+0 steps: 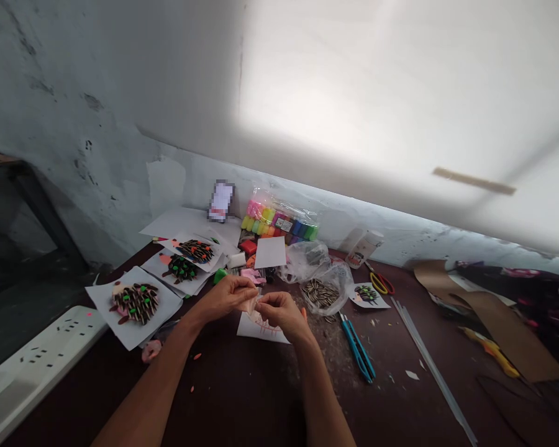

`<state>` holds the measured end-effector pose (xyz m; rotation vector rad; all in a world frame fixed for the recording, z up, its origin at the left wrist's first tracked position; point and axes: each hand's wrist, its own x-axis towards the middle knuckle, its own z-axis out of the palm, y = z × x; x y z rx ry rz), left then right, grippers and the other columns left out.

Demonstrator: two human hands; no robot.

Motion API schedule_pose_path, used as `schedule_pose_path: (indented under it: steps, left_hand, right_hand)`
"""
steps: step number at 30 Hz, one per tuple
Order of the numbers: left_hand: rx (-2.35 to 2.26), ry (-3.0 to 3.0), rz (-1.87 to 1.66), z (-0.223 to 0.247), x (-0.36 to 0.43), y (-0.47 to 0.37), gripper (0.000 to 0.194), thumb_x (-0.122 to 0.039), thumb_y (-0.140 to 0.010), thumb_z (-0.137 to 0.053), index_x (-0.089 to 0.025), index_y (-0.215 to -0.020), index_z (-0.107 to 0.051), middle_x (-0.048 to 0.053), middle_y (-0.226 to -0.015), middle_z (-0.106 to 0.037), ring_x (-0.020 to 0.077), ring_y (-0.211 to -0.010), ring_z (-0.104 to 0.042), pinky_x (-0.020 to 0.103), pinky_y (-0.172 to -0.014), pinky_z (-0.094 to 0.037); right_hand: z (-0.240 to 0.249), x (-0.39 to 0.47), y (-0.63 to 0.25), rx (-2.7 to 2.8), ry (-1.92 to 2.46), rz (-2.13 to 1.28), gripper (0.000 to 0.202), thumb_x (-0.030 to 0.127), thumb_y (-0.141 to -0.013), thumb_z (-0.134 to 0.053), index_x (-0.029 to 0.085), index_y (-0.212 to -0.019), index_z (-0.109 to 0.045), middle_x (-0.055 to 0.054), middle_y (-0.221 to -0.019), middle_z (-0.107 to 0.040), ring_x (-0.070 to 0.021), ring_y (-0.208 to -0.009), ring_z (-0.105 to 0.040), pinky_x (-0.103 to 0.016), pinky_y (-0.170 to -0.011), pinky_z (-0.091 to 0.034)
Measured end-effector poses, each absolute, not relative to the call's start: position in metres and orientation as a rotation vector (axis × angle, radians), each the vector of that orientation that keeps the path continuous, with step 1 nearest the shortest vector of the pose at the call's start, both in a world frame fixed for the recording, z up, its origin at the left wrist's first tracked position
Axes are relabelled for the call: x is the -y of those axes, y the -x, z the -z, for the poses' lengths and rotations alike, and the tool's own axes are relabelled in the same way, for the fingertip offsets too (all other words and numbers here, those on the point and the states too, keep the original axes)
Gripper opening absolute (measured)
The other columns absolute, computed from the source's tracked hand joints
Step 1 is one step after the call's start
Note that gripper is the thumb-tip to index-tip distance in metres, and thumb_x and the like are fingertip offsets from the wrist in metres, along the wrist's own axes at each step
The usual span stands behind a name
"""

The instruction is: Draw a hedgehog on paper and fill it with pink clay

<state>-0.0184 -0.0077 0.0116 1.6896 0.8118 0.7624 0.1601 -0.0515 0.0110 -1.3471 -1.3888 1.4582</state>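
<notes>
My left hand (235, 295) is closed, pinching a pale peach, see-through plastic wrapper (249, 305). My right hand (282, 312) pinches at the other side of the wrapper, its fingertips close to the left ones; what lies inside is too small to make out. Below both hands is a white sheet with a red line drawing (265, 331), partly covered by the fingers. Just behind the left hand sit a green lump of clay (220, 275) and a pink packet (251, 277). A clear bag of striped seeds (320, 293) lies beyond the right hand.
At left are seed-covered hedgehog pictures (137, 303) and a white power strip (41, 354). A colourful clay set (282, 223) leans against the wall near a phone (221, 200). Rightward lie a teal tool (358, 349), scissors (382, 283), clear sticks (435, 372) and a yellow-handled tool (491, 351).
</notes>
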Motion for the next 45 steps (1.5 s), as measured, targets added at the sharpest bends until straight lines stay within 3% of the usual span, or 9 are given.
schedule_pose_path:
  steps: [10, 16, 21, 32, 36, 41, 45]
  left_hand:
    - [-0.758, -1.626, -0.744, -0.017, 0.011, 0.023, 0.038, -0.051, -0.084, -0.057, -0.015, -0.076, -0.064, -0.001, -0.068, -0.055, 0.0124, -0.063, -0.046, 0.022, -0.058, -0.037]
    - [-0.738, -1.673, -0.682, -0.021, 0.01, 0.026, 0.04, -0.051, -0.084, -0.057, -0.014, -0.069, -0.063, -0.003, -0.061, -0.048, 0.01, -0.058, -0.038, 0.021, -0.054, -0.031]
    - [-0.77, -1.709, -0.664, -0.017, 0.009, 0.023, 0.04, -0.05, -0.084, -0.056, -0.013, -0.074, -0.068, -0.001, -0.064, -0.053, 0.0112, -0.062, -0.042, 0.021, -0.056, -0.032]
    - [-0.857, -1.741, -0.689, -0.005, 0.007, 0.014, 0.041, -0.052, -0.083, -0.053, -0.015, -0.068, -0.057, -0.004, -0.061, -0.042, 0.0104, -0.059, -0.036, 0.022, -0.053, -0.027]
    - [-0.896, -1.752, -0.692, -0.005, 0.006, 0.013, 0.045, -0.057, -0.083, -0.053, -0.015, -0.067, -0.055, -0.004, -0.061, -0.04, 0.0104, -0.058, -0.035, 0.022, -0.052, -0.026]
    - [-0.896, -1.716, -0.739, -0.006, 0.006, 0.012, 0.046, -0.059, -0.08, -0.053, -0.015, -0.067, -0.055, -0.003, -0.063, -0.043, 0.0109, -0.06, -0.037, 0.022, -0.054, -0.028]
    - [-0.875, -1.674, -0.764, -0.009, 0.007, 0.011, 0.045, -0.059, -0.08, -0.054, -0.015, -0.07, -0.058, -0.004, -0.061, -0.044, 0.0108, -0.057, -0.038, 0.022, -0.052, -0.03]
  right_hand:
    - [-0.005, 0.05, -0.153, 1.338, 1.375, -1.331, 0.024, 0.039, -0.067, -0.067, 0.019, -0.058, -0.056, 0.005, -0.049, -0.048, -0.007, -0.047, -0.036, -0.02, -0.044, -0.024]
    - [-0.007, 0.051, -0.156, 1.401, 1.356, -1.374, 0.026, 0.041, -0.067, -0.068, 0.019, -0.058, -0.058, 0.005, -0.049, -0.05, -0.0066, -0.046, -0.035, -0.021, -0.044, -0.023]
    - [-0.006, 0.05, -0.158, 1.367, 1.393, -1.369, 0.03, 0.045, -0.065, -0.072, 0.019, -0.06, -0.058, 0.004, -0.051, -0.053, -0.0065, -0.044, -0.035, -0.021, -0.043, -0.022]
    - [-0.001, 0.048, -0.157, 1.279, 1.341, -1.207, 0.027, 0.044, -0.066, -0.072, 0.02, -0.068, -0.059, 0.005, -0.056, -0.05, -0.0076, -0.049, -0.037, -0.02, -0.042, -0.026]
    - [-0.001, 0.049, -0.155, 1.258, 1.33, -1.225, 0.027, 0.043, -0.065, -0.073, 0.02, -0.075, -0.064, 0.003, -0.061, -0.056, -0.0088, -0.05, -0.043, -0.021, -0.043, -0.03]
    - [0.004, 0.047, -0.152, 1.23, 1.309, -1.101, 0.021, 0.039, -0.065, -0.071, 0.02, -0.068, -0.063, 0.001, -0.063, -0.06, -0.0113, -0.055, -0.048, -0.023, -0.051, -0.039]
    - [0.009, 0.046, -0.151, 1.312, 1.319, -0.926, 0.015, 0.033, -0.07, -0.068, 0.019, -0.073, -0.071, -0.002, -0.074, -0.067, -0.0144, -0.067, -0.051, -0.027, -0.065, -0.043]
